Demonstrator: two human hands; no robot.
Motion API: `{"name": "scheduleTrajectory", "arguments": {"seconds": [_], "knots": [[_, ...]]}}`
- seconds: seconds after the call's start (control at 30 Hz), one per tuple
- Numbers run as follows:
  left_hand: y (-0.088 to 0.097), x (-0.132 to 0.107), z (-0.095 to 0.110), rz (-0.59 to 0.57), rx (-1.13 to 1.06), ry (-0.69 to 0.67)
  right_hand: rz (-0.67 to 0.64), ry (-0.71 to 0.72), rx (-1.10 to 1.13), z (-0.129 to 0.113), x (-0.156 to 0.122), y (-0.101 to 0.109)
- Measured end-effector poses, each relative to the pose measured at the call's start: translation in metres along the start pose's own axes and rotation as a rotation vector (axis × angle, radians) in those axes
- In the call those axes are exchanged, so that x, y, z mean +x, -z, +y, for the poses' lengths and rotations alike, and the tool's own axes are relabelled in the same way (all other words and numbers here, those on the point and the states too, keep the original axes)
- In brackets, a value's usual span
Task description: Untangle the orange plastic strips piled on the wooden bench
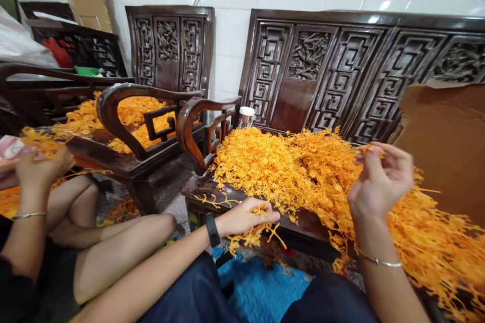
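My left hand (248, 216), with a dark band at its wrist, is closed on some orange plastic sprigs (246, 239) that hang below the fingers. It is in front of the bench's near edge. My right hand (381, 176), with a silver bangle, is raised over the heap at the right. Its thumb and fingers pinch a small orange piece (373, 149), whose shape I cannot make out well. A bright pile of small orange pieces (257, 161) lies on the dark wooden bench (314, 224). Beside it, a larger tangle of branched orange sprigs (435, 232) spreads to the right.
At the left sits another person, whose hands (38, 166) hold orange sprigs. A carved wooden chair (140, 146) bears more orange pieces. A jar with a white lid (246, 117) stands behind the pile. Cardboard (443, 141) leans at the right; blue material (265, 282) is below.
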State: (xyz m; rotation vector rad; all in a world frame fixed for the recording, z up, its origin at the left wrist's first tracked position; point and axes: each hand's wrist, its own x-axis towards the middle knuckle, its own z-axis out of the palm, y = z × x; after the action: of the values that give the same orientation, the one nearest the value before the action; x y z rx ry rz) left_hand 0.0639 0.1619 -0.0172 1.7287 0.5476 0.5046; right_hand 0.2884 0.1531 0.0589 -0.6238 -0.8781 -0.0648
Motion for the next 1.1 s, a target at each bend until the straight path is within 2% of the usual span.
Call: {"name": "scheduleTrajectory", "arguments": {"seconds": [0.07,0.17,0.23,0.3,0.37,0.47,0.57,0.77,0.83,0.9,1.03,1.1], "knots": [[0.003,0.002,-0.003,0.082,-0.018,-0.002,0.031,0.11,-0.02,-0.014,-0.001,-0.002],[0.004,0.008,-0.004,0.234,-0.079,-0.035,-0.083,0.233,-0.086,-0.015,-0.003,-0.018],[0.004,0.01,-0.003,0.351,-0.175,-0.041,-0.286,0.323,-0.205,0.005,-0.004,-0.032],[0.003,0.011,0.0,0.457,-0.272,-0.036,-0.606,0.327,-0.401,0.035,-0.011,-0.042],[0.003,0.011,0.003,0.519,-0.313,-0.05,-0.877,0.207,-0.553,0.065,-0.026,-0.044],[0.004,0.009,0.005,0.55,-0.284,-0.084,-1.076,0.06,-0.616,0.088,-0.058,-0.034],[0.006,0.007,0.003,0.573,-0.249,-0.105,-1.085,-0.005,-0.548,0.078,-0.079,-0.023],[0.005,0.007,-0.001,0.534,-0.206,-0.097,-0.907,0.005,-0.321,0.014,-0.077,-0.027],[0.005,0.01,-0.004,0.532,-0.189,-0.107,-0.958,-0.021,-0.273,-0.003,-0.079,-0.029],[0.006,0.013,-0.009,0.52,-0.173,-0.144,-1.061,-0.066,-0.265,-0.012,-0.084,-0.031],[0.007,0.018,-0.019,0.497,-0.112,-0.235,-1.217,-0.139,-0.371,-0.009,-0.091,-0.032],[0.008,0.017,-0.022,0.493,-0.057,-0.241,-1.302,-0.189,-0.352,-0.004,-0.09,-0.032]]}}
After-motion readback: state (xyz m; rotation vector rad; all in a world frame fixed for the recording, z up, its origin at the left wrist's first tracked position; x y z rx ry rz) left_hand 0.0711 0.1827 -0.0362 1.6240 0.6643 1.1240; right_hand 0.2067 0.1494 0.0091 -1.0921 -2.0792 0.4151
